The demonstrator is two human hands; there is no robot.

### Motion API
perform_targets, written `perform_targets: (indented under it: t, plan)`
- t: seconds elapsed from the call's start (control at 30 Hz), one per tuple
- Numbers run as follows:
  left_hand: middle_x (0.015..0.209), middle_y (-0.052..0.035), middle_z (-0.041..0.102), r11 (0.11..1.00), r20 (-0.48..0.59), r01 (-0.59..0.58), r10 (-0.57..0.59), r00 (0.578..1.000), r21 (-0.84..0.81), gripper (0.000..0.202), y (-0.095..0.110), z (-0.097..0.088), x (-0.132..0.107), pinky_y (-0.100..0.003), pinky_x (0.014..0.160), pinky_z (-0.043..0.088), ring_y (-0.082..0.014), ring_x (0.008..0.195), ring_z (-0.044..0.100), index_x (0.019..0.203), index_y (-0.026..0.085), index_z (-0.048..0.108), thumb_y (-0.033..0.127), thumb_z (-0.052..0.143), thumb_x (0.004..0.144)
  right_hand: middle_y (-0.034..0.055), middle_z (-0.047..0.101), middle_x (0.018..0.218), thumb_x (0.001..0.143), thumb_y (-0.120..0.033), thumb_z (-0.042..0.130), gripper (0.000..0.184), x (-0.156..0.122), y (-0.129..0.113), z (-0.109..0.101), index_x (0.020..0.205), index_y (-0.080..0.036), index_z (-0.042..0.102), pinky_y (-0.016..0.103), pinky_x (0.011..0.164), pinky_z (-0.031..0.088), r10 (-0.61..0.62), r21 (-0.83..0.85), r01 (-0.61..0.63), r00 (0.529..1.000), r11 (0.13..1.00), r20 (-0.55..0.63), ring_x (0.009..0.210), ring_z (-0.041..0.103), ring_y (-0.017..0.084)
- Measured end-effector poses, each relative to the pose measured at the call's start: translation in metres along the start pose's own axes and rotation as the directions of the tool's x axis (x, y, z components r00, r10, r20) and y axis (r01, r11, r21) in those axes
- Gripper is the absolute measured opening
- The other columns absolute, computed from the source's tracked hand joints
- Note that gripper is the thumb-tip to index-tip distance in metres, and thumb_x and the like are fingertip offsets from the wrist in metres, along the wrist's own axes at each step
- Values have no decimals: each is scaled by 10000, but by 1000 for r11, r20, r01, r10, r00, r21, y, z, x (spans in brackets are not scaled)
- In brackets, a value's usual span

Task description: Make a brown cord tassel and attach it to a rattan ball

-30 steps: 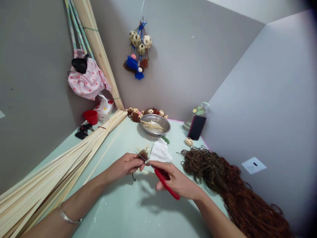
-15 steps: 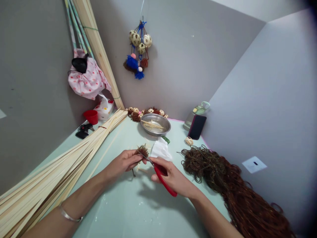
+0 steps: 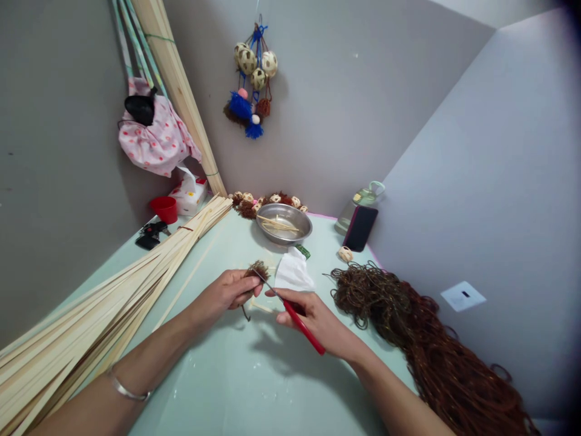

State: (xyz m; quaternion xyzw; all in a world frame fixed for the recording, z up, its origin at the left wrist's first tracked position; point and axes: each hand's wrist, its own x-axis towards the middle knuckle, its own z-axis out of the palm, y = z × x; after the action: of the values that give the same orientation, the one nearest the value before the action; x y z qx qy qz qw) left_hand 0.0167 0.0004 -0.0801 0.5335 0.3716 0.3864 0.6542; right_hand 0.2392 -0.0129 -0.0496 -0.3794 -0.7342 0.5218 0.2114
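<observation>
Between the fingers of my left hand (image 3: 233, 289) is a small brown yarn tassel (image 3: 258, 270), its frayed end pointing up and away from me. A short dark cord hangs below that hand. My right hand (image 3: 308, 318) is closed around the red handles of a pair of scissors (image 3: 305, 332). The metal blades reach toward the left and lie at the tassel's frayed strands. Whether the blades are fully together is too small to tell. A white tissue (image 3: 294, 270) lies on the table just beyond my right hand.
Long pale bamboo strips (image 3: 131, 284) cover the left side. A metal bowl (image 3: 284, 237) holding thin strips stands at the back, before several woven balls. Brown yarn (image 3: 436, 339) is heaped at right, near a small woven ball (image 3: 345, 254), phone (image 3: 361, 228) and bottle (image 3: 348, 212).
My right hand and the scissors have shifted slightly, and the blades sit across the tassel's tip at a changed angle. The tassel stays in my left hand. The camera view has moved a little.
</observation>
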Motion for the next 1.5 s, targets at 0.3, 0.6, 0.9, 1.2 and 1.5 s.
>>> perform_targets:
  t: [0.3, 0.6, 0.9, 1.2, 1.5]
  plan:
    - [514, 97, 227, 1000, -46, -8, 8, 999, 2, 355, 6, 3, -2, -255, 460, 106, -97, 475, 114, 837, 172, 629, 498, 506, 903, 6, 569, 822, 858, -529, 635, 445, 8, 8, 2, 1145, -193, 678, 245, 595, 307, 6, 50, -3, 999, 999, -45, 666, 369, 130]
    - [501, 74, 320, 1000, -33, -1, 2, 999, 20, 326, -2, 3, 2, -269, 462, 74, -84, 456, 150, 719, 156, 642, 457, 602, 840, -32, 456, 688, 847, -495, 669, 384, 7, 3, 3, 1084, -194, 695, 230, 564, 289, -5, 31, 5, 1000, 999, -15, 621, 299, 111]
    - [440, 110, 195, 997, 0, 36, -36, 999, -66, 313, -1, 4, 0, -256, 441, 70, -83, 444, 88, 675, 180, 565, 441, 569, 848, -9, 537, 757, 819, -491, 702, 378, 6, 7, 4, 1064, -204, 719, 238, 569, 281, 14, 78, -10, 998, 997, -56, 644, 353, 121]
    - [528, 92, 233, 998, -50, 5, -9, 999, -68, 429, 5, 3, -2, -242, 471, 151, -100, 497, 134, 883, 152, 650, 532, 452, 909, 2, 569, 794, 792, -513, 712, 424, 11, 11, 4, 1073, -195, 718, 246, 592, 310, 40, 78, -30, 991, 997, -126, 661, 376, 130]
    - [643, 24, 490, 1000, -81, -7, 7, 997, 2, 343, -7, 3, 5, -273, 486, 98, -82, 515, 187, 843, 127, 680, 461, 600, 849, -22, 475, 738, 836, -471, 694, 382, 8, 6, 6, 1079, -177, 690, 232, 585, 272, -19, 157, 19, 1000, 987, -2, 657, 312, 111]
